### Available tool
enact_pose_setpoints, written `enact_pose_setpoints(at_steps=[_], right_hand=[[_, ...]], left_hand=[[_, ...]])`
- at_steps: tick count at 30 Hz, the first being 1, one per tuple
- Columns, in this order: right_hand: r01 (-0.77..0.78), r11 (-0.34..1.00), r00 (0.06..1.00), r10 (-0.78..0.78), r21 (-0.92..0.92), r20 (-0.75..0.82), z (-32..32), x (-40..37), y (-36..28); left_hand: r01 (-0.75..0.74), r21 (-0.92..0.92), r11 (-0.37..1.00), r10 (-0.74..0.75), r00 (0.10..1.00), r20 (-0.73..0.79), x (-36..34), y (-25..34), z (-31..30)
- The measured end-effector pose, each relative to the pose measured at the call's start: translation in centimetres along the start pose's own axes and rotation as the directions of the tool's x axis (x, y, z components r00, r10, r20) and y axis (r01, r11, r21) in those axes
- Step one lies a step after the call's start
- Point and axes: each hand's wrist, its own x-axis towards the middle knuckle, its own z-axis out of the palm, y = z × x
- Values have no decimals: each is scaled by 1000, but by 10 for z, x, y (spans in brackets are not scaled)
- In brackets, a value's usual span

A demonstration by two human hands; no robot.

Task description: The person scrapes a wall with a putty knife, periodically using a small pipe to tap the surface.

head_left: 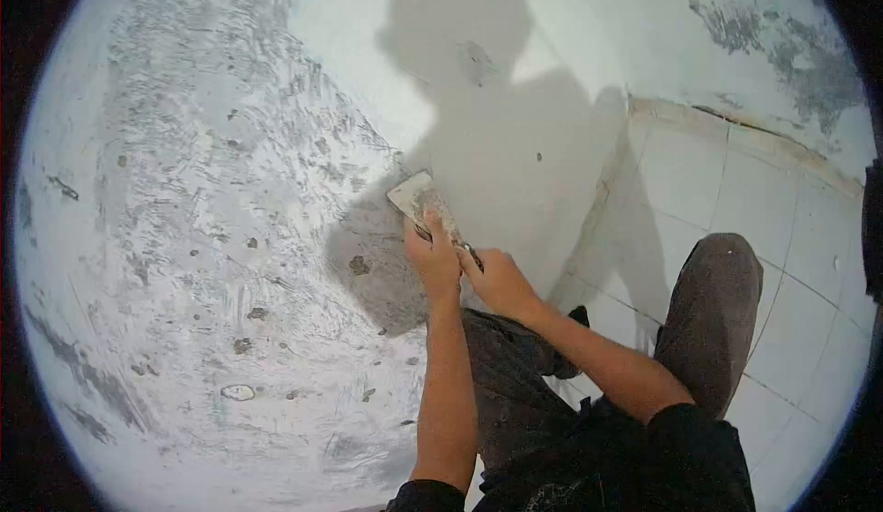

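Observation:
Both of my hands are closed on one scraper, whose flat, pale-smeared blade points up and left against the wall. My left hand grips it close behind the blade, thumb lying along the tool. Behind that, my right hand is wrapped round the dark handle. The blade lies near the border between the rough, scratched grey-white wall patch and the smoother white wall surface. Most of the handle is hidden by my fingers.
My shadow falls across the wall. White floor tiles lie to the right, below another wall with peeling grey spots. My bent knee in dark trousers is over the tiles. Small pits dot the rough patch.

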Motion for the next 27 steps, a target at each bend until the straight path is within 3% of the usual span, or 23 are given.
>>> enact_pose_setpoints(at_steps=[1, 4, 6, 8, 10, 11, 12, 13, 16, 18, 19, 20, 21, 22, 23, 24, 25, 26, 27], right_hand=[[-127, 991, 990, 129, -38, 59, 3, 0, 1], [-70, 996, 998, 70, -55, -3, 23, -13, 15], [-117, 989, 991, 122, -86, 49, 18, -22, 11], [-86, 991, 993, 93, -103, 66, 7, -18, 2], [-88, 973, 995, 96, -211, 29, 4, -12, 11], [-175, 976, 978, 188, -132, 91, -7, -4, 4], [-72, 979, 990, 93, -190, 102, -19, -3, -10], [-111, 967, 980, 144, -227, 136, -24, 8, 6], [41, 919, 993, 5, -392, 116, -54, 12, -30], [209, 858, 978, -191, -468, 86, -76, 2, -77], [233, 811, 966, -256, -536, 33, -87, -6, -105], [196, 671, 978, -184, -715, 96, -101, -13, -144], [157, 639, 978, -209, -753, 26, -111, -27, -180], [93, 589, 979, -202, -803, -36, -122, -29, -199], [182, 595, 947, -321, -783, -24, -129, -33, -219], [95, 492, 928, -358, -865, -102, -144, -33, -219], [-84, 550, 908, -302, -831, -292, -149, -33, -230], [51, 564, 815, -501, -824, -292, -140, -36, -237], [24, 560, 844, -455, -828, -283, -134, -32, -227]], left_hand=[[82, 114, 990, -87, 996, 36, 0, 6, -6], [57, 68, 996, -55, 998, -35, -11, -3, -11], [-28, 118, 993, 24, 999, 35, -15, -4, -19], [145, 98, 985, -146, 989, 1, -17, 1, -15], [-19, 56, 998, 26, 993, -119, -20, 14, -3], [18, -27, 999, -21, 991, -134, -16, 4, 0], [81, -98, 992, -92, 989, -117, -16, -5, 5], [55, -149, 987, -71, 992, -108, -13, 4, 12], [133, -330, 935, -160, 986, -55, -18, 40, 6], [285, -658, 697, -274, 954, 124, -27, 64, 3], [303, -729, 614, -388, 920, 55, -28, 50, 17], [311, -770, 557, -166, 950, 263, -31, 51, 7], [336, -805, 490, 75, 903, 423, -31, 58, -3], [318, -770, 554, 126, 882, 454, -33, 62, -1], [315, -724, 613, 151, 853, 500, -38, 61, 0], [285, -620, 731, 129, 835, 535, -43, 41, 10], [422, -525, 739, 0, 779, 628, -52, 11, 21], [452, -382, 806, -113, 751, 650, -58, -13, 30], [421, -311, 852, -166, 781, 602, -67, -35, 47]])
